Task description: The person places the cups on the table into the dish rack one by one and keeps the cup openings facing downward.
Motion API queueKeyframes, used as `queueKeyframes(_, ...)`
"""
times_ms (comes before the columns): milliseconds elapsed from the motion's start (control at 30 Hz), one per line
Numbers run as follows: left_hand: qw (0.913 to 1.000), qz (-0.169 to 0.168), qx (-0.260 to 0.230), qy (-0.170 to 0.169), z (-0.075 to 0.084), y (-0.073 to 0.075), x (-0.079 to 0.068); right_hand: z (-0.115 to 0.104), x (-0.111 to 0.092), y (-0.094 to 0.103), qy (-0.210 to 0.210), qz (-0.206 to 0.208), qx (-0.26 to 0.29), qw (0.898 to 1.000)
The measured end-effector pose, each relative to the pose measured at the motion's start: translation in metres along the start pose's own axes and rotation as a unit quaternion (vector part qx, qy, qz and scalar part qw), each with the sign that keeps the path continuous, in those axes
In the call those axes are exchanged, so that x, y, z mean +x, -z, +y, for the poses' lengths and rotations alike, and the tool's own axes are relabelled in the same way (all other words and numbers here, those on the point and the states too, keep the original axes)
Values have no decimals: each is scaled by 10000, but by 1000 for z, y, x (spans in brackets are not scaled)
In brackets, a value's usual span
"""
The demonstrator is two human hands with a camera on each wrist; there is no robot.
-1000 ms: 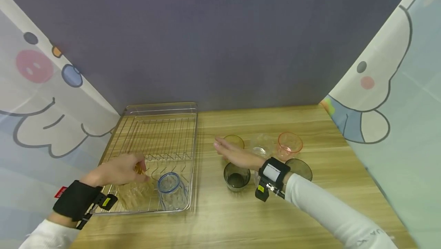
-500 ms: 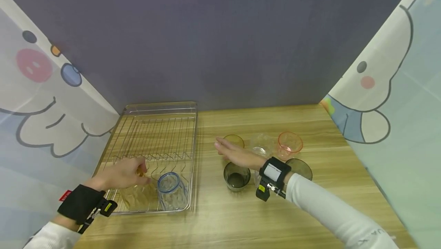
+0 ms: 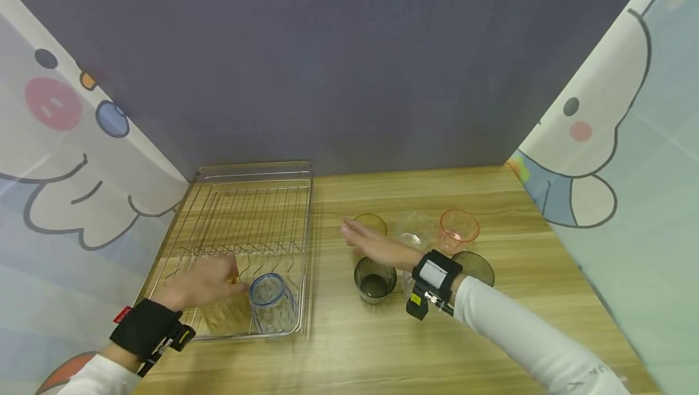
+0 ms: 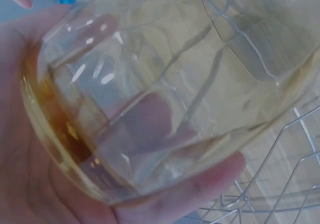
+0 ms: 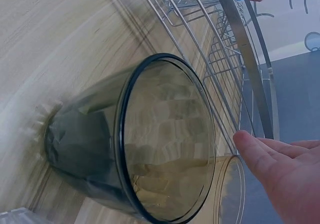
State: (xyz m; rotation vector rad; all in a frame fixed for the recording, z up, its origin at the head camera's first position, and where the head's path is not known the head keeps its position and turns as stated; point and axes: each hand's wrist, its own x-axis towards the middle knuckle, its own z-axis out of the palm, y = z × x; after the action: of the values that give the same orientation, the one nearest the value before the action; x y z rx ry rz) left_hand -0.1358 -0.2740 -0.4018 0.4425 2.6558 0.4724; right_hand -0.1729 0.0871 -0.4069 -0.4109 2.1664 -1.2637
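Observation:
My left hand (image 3: pixel 203 283) grips a clear amber glass (image 3: pixel 226 315) at the front of the wire rack. In the left wrist view, fingers and thumb wrap around the thick amber end of that glass (image 4: pixel 160 103). Right beside it in the rack stands a clear glass with a blue rim (image 3: pixel 273 307). My right hand (image 3: pixel 379 247) holds nothing; its fingers are extended above the cups on the table. Nearest to it are a smoky grey cup (image 3: pixel 375 284), upright and seen large in the right wrist view, and a yellow-rimmed cup (image 3: pixel 373 224), partly hidden by the hand.
The wire rack (image 3: pixel 308 225) covers the table's left side, its back half made of long parallel wires. Beyond the right forearm stand a clear cup (image 3: pixel 413 228), a red-rimmed cup (image 3: pixel 460 230) and another smoky cup (image 3: pixel 475 267). A dark panel (image 3: pixel 349 79) rises behind the table.
My left hand and the amber glass have shifted slightly right and toward me, closer to the blue-rimmed glass. The right hand has hardly moved.

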Motion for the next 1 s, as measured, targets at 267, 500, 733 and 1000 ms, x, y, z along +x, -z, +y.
queueKeyframes(267,9987,290,406,109,2,-11,3,1,1,1,21,18,88,10000)
queueKeyframes(500,9982,259,242,484,6,-17,4,1,1,1,91,49,93,9999)
queueKeyframes(733,9980,277,146,542,8,-16,4,1,-1,3,69,75,132,9999)
queueKeyframes(1000,9991,137,133,375,7,-12,3,2,0,7,127,-11,282,9995)
